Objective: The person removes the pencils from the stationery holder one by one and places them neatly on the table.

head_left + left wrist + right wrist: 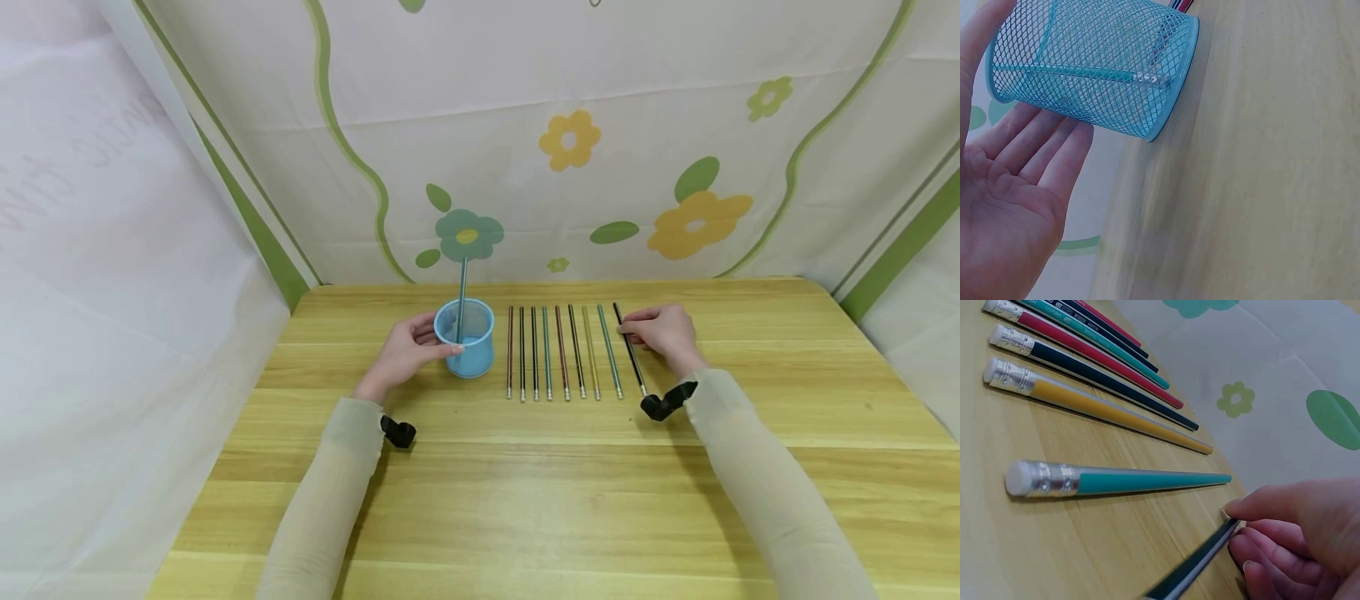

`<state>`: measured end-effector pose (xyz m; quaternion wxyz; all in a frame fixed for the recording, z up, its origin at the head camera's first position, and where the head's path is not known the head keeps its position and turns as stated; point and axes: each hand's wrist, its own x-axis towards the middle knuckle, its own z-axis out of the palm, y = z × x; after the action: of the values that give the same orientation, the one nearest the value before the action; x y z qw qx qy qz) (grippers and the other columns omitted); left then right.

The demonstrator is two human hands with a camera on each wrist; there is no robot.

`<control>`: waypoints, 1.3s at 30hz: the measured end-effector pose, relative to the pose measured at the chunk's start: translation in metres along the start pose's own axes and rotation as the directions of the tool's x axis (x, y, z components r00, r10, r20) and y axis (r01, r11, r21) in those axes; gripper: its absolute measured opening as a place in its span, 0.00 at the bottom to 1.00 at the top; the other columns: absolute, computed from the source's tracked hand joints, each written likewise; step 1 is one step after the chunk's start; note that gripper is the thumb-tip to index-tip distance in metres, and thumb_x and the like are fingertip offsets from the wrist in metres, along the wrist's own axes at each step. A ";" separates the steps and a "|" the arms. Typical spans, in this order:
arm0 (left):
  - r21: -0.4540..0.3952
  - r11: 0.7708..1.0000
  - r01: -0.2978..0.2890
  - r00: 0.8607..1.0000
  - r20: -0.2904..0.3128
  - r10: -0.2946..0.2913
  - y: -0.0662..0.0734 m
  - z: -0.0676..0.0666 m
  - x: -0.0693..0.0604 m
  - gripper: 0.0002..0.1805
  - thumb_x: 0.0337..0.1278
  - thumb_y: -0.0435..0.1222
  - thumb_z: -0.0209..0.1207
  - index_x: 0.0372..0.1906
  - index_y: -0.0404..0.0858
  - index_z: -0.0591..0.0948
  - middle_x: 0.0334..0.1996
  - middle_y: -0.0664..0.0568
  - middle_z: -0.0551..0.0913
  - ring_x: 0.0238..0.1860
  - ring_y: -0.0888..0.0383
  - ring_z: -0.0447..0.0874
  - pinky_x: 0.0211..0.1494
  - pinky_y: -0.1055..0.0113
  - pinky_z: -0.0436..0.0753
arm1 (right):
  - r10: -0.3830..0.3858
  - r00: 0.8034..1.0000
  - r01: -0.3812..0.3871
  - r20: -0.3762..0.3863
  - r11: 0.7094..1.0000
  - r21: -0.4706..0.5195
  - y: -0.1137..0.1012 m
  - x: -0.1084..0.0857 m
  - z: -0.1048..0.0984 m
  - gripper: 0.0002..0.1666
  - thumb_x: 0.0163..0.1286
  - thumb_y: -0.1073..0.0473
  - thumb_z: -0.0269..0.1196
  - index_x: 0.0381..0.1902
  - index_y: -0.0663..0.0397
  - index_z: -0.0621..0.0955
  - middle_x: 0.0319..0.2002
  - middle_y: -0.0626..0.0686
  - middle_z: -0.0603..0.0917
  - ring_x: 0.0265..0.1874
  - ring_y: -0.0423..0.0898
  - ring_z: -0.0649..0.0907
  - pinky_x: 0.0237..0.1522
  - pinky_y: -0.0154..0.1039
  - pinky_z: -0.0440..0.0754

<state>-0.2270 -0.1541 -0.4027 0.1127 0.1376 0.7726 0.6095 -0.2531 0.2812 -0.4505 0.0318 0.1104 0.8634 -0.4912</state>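
My left hand [403, 352] holds a light-blue mesh pencil cup [476, 363], thumb on the near side and fingers around the far side. Inside the cup a teal pencil [462, 287] leans upright; its eraser end shows low down through the mesh [1094, 94] in the left wrist view. My right hand [666, 331] pinches a black pencil [634, 360] between thumb and fingers, at the right end of a row. That pencil lies slanted near the tabletop; whether it touches the wood I cannot tell. Beside it lies a teal pencil [1141, 482] with a white eraser.
Several more pencils lie side by side between cup and right hand, among them a yellow pencil [591, 354] and a red pencil [562, 354], erasers toward me. The wooden table [525, 508] ends at a flowered cloth backdrop [510, 175]. Black wrist cameras [397, 432] sit on both sleeves.
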 end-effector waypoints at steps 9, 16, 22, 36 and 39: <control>-0.005 1.000 -0.004 1.000 0.004 0.004 -0.001 0.000 -0.001 0.37 0.57 0.31 0.73 0.69 0.24 0.70 0.64 0.31 0.75 0.65 0.36 0.74 0.66 0.55 0.77 | 0.009 1.000 -0.011 0.029 0.998 0.068 0.000 0.000 -0.001 0.25 0.66 0.54 0.73 0.55 0.66 0.83 0.44 0.61 0.88 0.35 0.46 0.88 0.36 0.36 0.88; -0.006 1.000 -0.007 1.000 0.004 0.007 -0.003 -0.001 -0.001 0.37 0.57 0.31 0.73 0.69 0.25 0.71 0.64 0.31 0.75 0.65 0.37 0.74 0.66 0.55 0.77 | 0.013 0.998 -0.021 0.057 0.990 0.140 -0.003 -0.003 -0.007 0.30 0.69 0.52 0.71 0.62 0.66 0.80 0.53 0.66 0.84 0.41 0.49 0.88 0.44 0.39 0.88; -0.006 1.000 -0.019 1.000 0.002 0.019 -0.007 -0.001 0.002 0.38 0.56 0.32 0.73 0.69 0.25 0.71 0.64 0.32 0.75 0.65 0.37 0.74 0.66 0.56 0.77 | -0.014 0.999 0.006 0.040 0.983 0.185 -0.017 -0.004 -0.007 0.34 0.69 0.48 0.71 0.65 0.63 0.79 0.60 0.64 0.80 0.47 0.53 0.87 0.53 0.47 0.85; -0.001 1.000 -0.022 1.000 0.006 0.022 -0.003 -0.001 0.000 0.36 0.57 0.32 0.73 0.69 0.25 0.71 0.63 0.31 0.76 0.64 0.37 0.75 0.66 0.55 0.77 | -0.163 0.981 0.125 0.101 0.942 0.311 -0.076 -0.024 0.040 0.31 0.70 0.51 0.70 0.64 0.62 0.80 0.60 0.62 0.81 0.54 0.55 0.84 0.60 0.50 0.80; 0.000 1.000 -0.022 1.000 0.008 0.022 -0.003 -0.001 0.000 0.36 0.57 0.32 0.73 0.68 0.25 0.71 0.63 0.31 0.76 0.64 0.37 0.75 0.66 0.55 0.77 | -0.201 0.973 0.156 0.114 0.934 0.320 -0.086 -0.029 0.056 0.30 0.67 0.50 0.73 0.62 0.59 0.82 0.57 0.59 0.84 0.53 0.53 0.84 0.60 0.50 0.81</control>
<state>-0.2274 -0.1557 -0.4056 0.1092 0.1484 0.7706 0.6101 -0.2474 0.1866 -0.4019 0.0318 -0.0008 0.7776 -0.6280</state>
